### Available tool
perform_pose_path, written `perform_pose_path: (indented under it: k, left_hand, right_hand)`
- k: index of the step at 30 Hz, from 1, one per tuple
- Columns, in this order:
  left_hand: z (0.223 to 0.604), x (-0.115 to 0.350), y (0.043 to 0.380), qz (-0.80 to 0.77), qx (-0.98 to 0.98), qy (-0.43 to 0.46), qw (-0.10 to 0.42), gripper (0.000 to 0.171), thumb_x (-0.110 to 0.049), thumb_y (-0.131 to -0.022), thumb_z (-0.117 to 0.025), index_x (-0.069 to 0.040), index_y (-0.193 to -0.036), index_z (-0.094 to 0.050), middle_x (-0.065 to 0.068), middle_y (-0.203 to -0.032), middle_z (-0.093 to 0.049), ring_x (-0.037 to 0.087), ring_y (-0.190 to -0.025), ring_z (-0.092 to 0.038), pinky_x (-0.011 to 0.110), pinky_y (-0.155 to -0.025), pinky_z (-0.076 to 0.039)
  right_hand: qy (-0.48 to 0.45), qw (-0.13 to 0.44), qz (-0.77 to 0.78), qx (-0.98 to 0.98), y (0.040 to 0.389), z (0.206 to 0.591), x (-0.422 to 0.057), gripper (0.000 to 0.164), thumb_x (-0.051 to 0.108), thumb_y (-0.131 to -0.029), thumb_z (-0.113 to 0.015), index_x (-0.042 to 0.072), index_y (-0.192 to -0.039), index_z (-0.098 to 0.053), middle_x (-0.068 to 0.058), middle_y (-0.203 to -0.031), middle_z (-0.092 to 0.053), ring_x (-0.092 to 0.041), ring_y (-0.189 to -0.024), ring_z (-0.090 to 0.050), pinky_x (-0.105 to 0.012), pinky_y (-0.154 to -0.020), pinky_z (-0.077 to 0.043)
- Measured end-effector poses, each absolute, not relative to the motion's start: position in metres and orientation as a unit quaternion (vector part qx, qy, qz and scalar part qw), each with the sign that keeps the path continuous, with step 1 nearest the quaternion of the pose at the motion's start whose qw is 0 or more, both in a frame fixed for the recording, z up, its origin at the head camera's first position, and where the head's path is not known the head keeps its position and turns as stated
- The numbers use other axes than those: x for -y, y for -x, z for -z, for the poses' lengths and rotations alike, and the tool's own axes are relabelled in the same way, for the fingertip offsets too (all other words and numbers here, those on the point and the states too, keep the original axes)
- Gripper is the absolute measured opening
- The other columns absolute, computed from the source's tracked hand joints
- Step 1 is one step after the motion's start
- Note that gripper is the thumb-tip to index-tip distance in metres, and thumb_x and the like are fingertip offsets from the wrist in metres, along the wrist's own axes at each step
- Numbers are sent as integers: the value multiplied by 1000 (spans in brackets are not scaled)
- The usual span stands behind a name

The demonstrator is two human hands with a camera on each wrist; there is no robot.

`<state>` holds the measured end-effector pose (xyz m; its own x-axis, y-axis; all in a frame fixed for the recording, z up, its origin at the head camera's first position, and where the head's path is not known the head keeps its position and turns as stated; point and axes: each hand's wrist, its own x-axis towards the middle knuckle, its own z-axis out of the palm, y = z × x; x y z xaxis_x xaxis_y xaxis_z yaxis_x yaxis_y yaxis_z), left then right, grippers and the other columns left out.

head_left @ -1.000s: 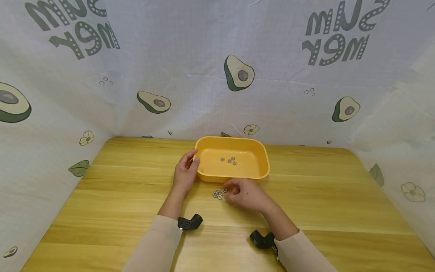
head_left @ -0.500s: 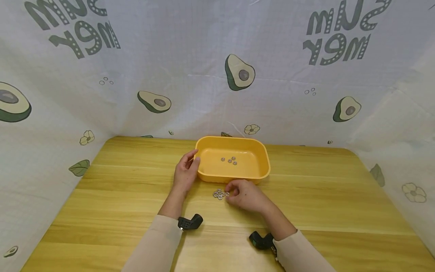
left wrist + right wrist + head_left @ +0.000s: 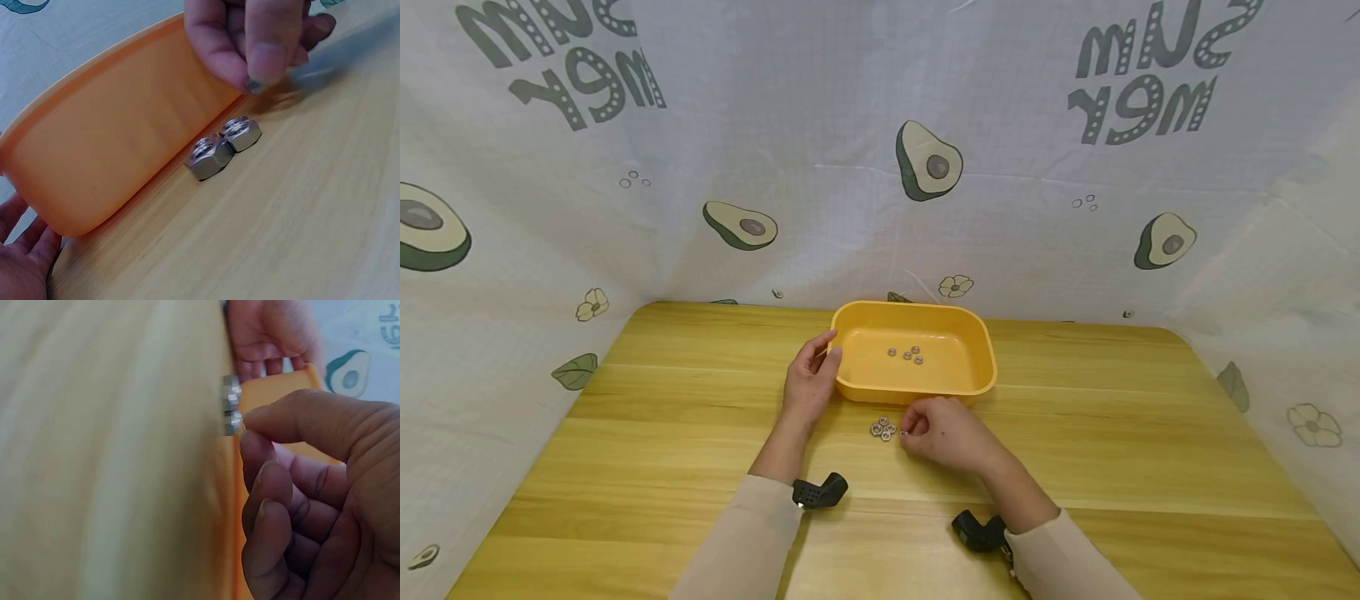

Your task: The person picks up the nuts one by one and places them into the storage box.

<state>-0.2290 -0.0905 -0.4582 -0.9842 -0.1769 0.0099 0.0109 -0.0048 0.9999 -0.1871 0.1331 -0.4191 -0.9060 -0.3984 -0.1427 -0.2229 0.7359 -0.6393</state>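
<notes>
Your left hand (image 3: 808,385) lies fingers apart against the left end of the yellow bin (image 3: 958,368), probably steadying it; forearm slants in from near left. Loose nuts (image 3: 877,430) cluster on the table (image 3: 662,442) just near of the bin, likely for short reach; four binned nuts (image 3: 907,356) sit inside. Right hand (image 3: 946,429), low, pinches one nut (image 3: 253,86) thumb-to-index, other fingers curled.

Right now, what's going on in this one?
A person's left hand rests against the end of a yellow bin, while the right hand pinches a small metal nut in front of it. Four nuts lie inside the bin, and a small cluster of nuts sits on the wooden table.
</notes>
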Motion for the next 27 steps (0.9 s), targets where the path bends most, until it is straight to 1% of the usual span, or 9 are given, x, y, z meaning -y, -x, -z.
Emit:
perform_pose_path:
  k: [7,14,18,24,27]
  left_hand:
    - [459,90,229,714,695,-57,64,39,-24,-103,-60,-16,-141,-61,6,-153,-51,28,-143,-48,45,-118,-43]
    - [458,90,228,712,696,-58,68,39,-23,-103,-60,-14,-141,-61,8,-152,-53,30,-143,-48,47,-118,-42]
    - [458,90,227,712,696,-55,71,40,-22,-103,-60,-12,-141,-61,10,-152,-53,32,-144,-47,48,-119,-41]
    - [458,90,227,716,693,-52,73,41,-21,-103,-60,-10,-142,-60,10,-153,-52,32,-144,-47,48,-119,-41]
    - [459,90,227,715,693,-52,74,40,-20,-103,-60,-11,-142,-60,10,-153,-52,31,-143,-48,48,-118,-42]
  right_hand:
    - [170,146,346,-911,180,400,-134,6,15,-86,-76,15,-86,-70,4,-70,-61,-12,-63,-54,-23,-56,-45]
    - [152,113,349,-918,177,383,-134,6,16,-88,-77,15,-87,-71,3,-72,-62,-13,-63,-54,-23,-55,-46]
    - [135,98,349,-922,181,375,-138,7,19,-89,-78,15,-89,-72,2,-75,-63,-14,-66,-55,-24,-56,-46]
    - [133,76,326,-933,192,362,-143,9,23,-91,-76,15,-93,-72,0,-76,-63,-16,-66,-54,-27,-59,-46]
    - [129,76,319,-936,200,358,-143,10,24,-91,-75,15,-95,-72,-1,-78,-64,-17,-68,-55,-29,-61,-47]
